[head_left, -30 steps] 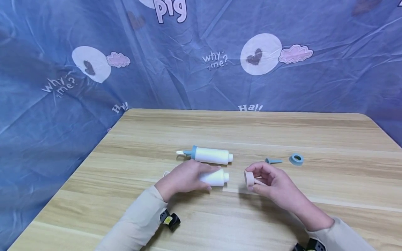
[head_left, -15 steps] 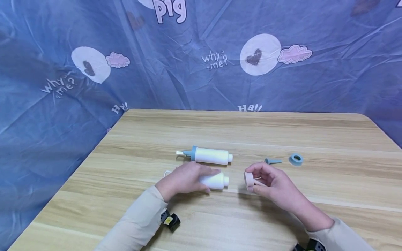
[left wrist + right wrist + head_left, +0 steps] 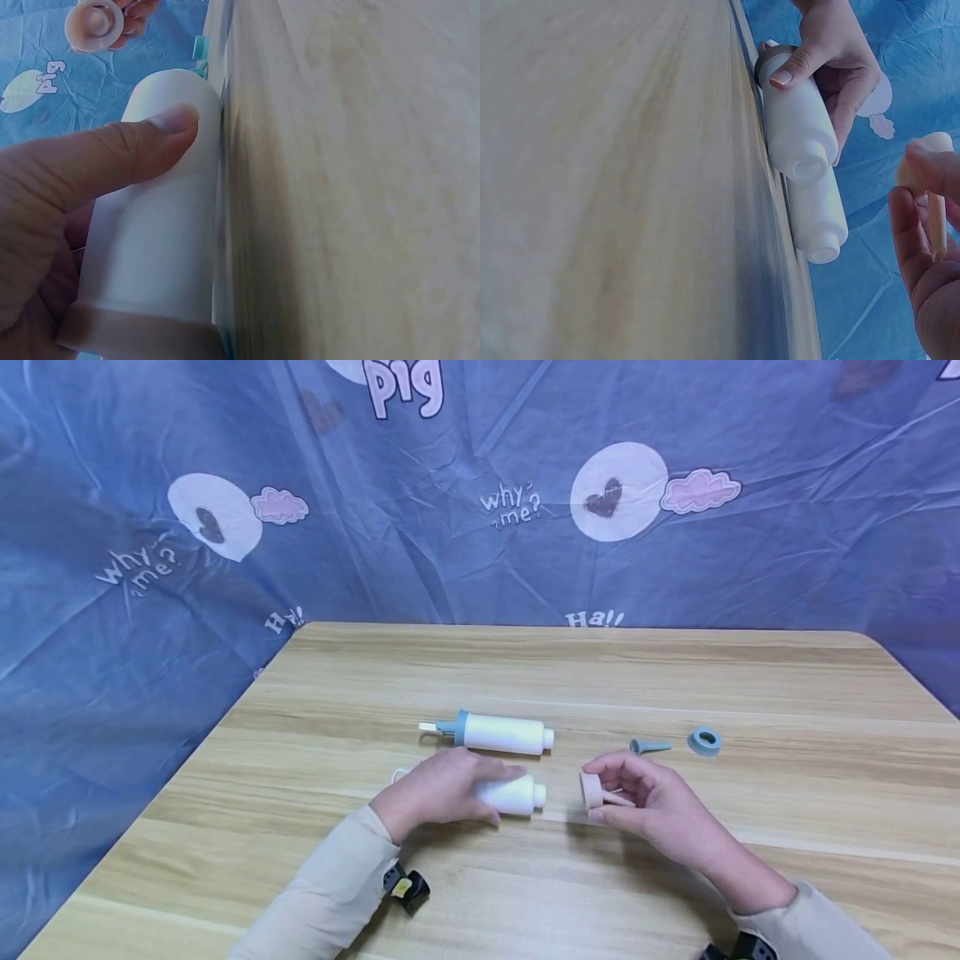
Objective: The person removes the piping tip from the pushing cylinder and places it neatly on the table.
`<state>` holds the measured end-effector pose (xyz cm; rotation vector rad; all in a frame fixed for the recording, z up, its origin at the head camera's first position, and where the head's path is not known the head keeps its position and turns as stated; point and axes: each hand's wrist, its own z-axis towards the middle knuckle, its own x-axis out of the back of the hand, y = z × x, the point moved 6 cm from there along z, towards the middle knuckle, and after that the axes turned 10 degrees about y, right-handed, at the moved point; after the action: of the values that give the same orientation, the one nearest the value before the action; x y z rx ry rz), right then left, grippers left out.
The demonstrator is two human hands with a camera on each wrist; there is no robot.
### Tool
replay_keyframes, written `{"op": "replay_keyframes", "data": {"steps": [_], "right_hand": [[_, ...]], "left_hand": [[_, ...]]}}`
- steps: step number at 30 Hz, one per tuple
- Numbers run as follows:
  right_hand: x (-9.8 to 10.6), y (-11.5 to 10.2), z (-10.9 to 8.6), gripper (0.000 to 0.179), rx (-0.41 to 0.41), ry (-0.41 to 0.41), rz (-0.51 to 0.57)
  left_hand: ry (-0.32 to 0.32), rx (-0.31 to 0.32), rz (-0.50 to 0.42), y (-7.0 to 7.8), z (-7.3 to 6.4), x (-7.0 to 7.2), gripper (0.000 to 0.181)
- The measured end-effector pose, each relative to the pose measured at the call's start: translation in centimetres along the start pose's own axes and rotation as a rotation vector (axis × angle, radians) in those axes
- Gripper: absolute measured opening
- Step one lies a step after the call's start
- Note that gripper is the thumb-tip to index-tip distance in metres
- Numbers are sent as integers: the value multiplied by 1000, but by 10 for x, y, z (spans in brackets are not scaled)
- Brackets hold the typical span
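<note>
head | nearer bottle: partly hidden by left fingers | right sleeve: cut off

Wood-grain worktop is backed by blue cloth, printed w/ wht ovals, pink clouds & "why me?" txt. Blue-collared wht bottle is laid on its side; to its R, blue cone & blue ring are placed nr each other.
</note>
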<state>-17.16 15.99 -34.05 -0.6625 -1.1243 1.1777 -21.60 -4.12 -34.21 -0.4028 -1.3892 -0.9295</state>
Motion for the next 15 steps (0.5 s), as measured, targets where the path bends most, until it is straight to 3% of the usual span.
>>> {"op": "replay_keyframes", "data": {"steps": [9, 15], "right_hand": [[-2, 3, -2, 39, -71, -64, 41], [-4, 2, -2, 34, -87, -95, 54]], "left_hand": [[30, -20, -34, 5, 1, 5, 69], [192, -116, -160, 27, 4, 17, 64]]}}
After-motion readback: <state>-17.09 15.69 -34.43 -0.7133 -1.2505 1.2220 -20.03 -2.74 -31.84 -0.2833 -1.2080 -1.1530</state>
